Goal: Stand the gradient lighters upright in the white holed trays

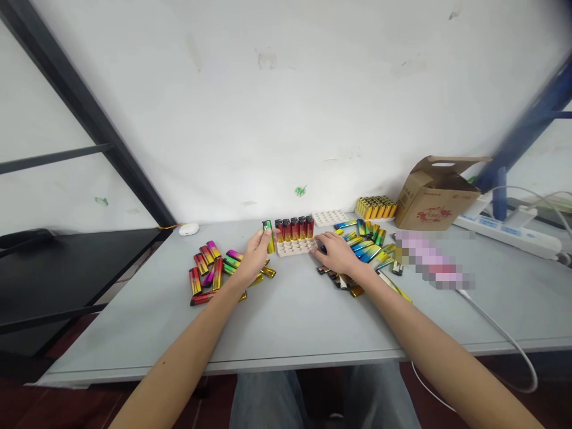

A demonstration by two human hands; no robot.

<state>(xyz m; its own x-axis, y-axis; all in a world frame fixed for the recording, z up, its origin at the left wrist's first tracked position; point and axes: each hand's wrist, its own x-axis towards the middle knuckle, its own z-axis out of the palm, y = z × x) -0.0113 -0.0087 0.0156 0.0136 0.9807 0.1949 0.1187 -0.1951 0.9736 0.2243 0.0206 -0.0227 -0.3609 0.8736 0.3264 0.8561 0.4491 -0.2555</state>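
My left hand (256, 254) grips a green and yellow lighter (269, 237) upright, just left of a white tray (295, 252) with round holes. Several red lighters (294, 229) with black tops stand in the tray's back rows; holes show along its front. At the tray's right end, my right hand (335, 252) has its fingers bent around something small and dark, too hidden to name. Blue, yellow and green lighters (369, 252) lie in a pile beside and beneath that hand. Left of my left hand, red, purple and green lighters (217, 273) lie loose on the table.
Behind stand a second white tray (329, 218) with holes and a tray full of yellow lighters (376, 207). An open cardboard box (431, 199), a white power strip (509, 231) and a white cable (496, 328) are at the right. A white case (188, 229) sits back left.
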